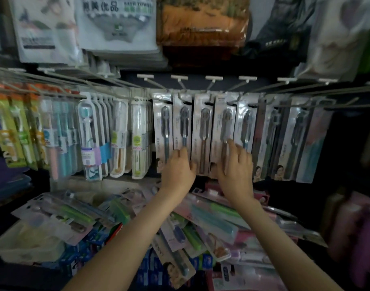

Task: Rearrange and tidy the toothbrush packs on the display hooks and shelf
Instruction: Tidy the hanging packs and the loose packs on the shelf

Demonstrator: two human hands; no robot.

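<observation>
My left hand (177, 166) pinches the lower edge of the hanging packs (203, 133) mid-row, and my right hand (236, 164) lies flat-fingered on their neighbours. I'd nudge them square gently, so none slips off the hooks (179, 77) onto the shelf pile (213, 219).

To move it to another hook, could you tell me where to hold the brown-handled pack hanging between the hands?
Probably pinch the brown-handled pack by its lower end, coming from the front: it hangs flat on a hook, with neighbours crowding both sides.
</observation>
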